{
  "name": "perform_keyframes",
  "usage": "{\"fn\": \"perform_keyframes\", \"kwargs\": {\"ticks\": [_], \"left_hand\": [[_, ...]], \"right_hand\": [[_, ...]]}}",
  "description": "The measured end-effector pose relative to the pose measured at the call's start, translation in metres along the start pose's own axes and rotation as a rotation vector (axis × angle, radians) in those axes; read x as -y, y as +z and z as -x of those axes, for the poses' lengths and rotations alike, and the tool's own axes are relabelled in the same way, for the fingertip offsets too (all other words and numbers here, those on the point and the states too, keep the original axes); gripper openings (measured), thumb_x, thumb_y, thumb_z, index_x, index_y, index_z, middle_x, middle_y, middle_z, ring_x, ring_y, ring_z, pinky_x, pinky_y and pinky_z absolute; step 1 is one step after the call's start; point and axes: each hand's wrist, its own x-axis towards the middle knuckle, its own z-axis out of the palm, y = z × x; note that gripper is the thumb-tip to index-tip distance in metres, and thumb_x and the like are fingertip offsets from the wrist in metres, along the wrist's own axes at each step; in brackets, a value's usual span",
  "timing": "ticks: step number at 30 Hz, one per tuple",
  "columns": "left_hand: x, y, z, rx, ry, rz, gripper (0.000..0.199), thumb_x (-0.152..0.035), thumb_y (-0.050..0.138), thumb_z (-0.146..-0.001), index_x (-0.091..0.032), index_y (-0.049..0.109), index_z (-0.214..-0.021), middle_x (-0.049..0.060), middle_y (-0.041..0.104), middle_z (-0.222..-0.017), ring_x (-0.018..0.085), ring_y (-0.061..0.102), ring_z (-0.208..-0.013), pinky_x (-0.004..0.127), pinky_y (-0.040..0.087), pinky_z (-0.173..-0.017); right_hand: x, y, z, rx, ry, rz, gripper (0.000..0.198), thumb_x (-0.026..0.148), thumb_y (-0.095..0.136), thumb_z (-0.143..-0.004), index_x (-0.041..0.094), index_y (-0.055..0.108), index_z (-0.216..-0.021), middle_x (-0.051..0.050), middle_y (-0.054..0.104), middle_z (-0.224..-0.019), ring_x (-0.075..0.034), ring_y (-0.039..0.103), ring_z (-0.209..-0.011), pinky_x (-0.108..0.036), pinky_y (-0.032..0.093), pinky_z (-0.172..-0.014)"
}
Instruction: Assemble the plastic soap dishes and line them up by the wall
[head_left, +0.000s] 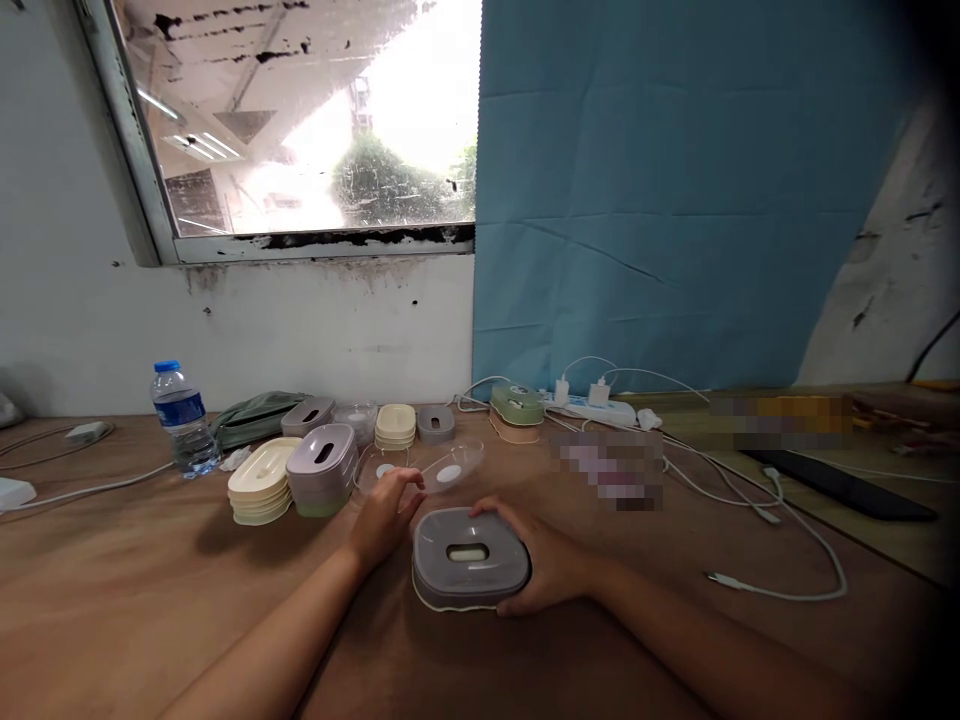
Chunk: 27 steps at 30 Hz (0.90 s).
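"What would worry you, standing here?"

"The one-sided hold. The right hand [553, 558] spans just one end of the grey box [466, 578], thumb at the near edge, index finger over the far one. If that pinch slackened, I think the free end could dip or swing, since nothing shows gripping it."

"And the left hand [381, 522]?"

"Loosely curled, with a gap between thumb and fingers; it seems to hold nothing. The clear pieces [460, 462] lie just beyond those fingertips, and I can't tell from here whether they touch. A careless sweep might push one askew, or knock the purple stack [324, 468] off to the left of those fingers."

"Could the box itself come apart?"

"Perhaps. A pale layer peeps out below the grey, so if the right fingers pressed only on the upper part, the lower one might slip. I can't see how firmly they're joined."

"Where exactly is it, then?"

"In the right fingers' grasp, reaching leftward from them, and near the left fingers but apart. Whether it rests on the surface [420, 670] or sits a touch above, I can't say."

"How does it look to you?"

"Smooth, glossy grey, low, with rounded corners and a flat top. There's a long rounded slot in the middle, just left of the right fingers, with something cream showing through. The pale rim along its bottom runs slightly wavy."
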Motion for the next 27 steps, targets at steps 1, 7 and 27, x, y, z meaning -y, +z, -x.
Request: {"fn": "perform_keyframes", "kwargs": {"ticks": [1, 7, 27], "left_hand": [[-0.001, 0.000, 0.001, -0.060, -0.022, 0.067, 0.014, -0.020, 0.049, -0.081, -0.022, 0.046, -0.094, 0.002, 0.056, -0.091, 0.017, 0.054, -0.090, 0.033, 0.042, -0.081], [-0.012, -0.002, 0.003, -0.373, -0.068, 0.558, 0.022, -0.016, 0.053, -0.079, -0.023, 0.038, -0.094, -0.001, 0.046, -0.087, 0.015, 0.057, -0.089, 0.035, 0.043, -0.086], [-0.002, -0.003, 0.002, -0.428, -0.478, 1.143, 0.039, -0.021, 0.067, -0.065, -0.023, 0.033, -0.085, -0.007, 0.044, -0.080, 0.013, 0.062, -0.082, 0.039, 0.045, -0.089]], "right_hand": [[0.001, 0.000, 0.000, 0.000, 0.004, 0.004, 0.084, 0.035, 0.077, -0.046, 0.024, 0.033, -0.117, -0.005, 0.047, -0.112, -0.024, 0.049, -0.099, -0.035, 0.040, -0.084], [0.003, -0.001, -0.003, -0.020, -0.082, 0.070, 0.077, 0.038, 0.076, -0.047, 0.022, 0.040, -0.112, -0.006, 0.045, -0.112, -0.024, 0.046, -0.102, -0.034, 0.037, -0.088], [0.010, 0.000, -0.003, -0.058, -0.090, 0.124, 0.067, 0.041, 0.075, -0.049, 0.023, 0.046, -0.107, -0.005, 0.043, -0.111, -0.024, 0.047, -0.101, -0.032, 0.038, -0.088]]}}
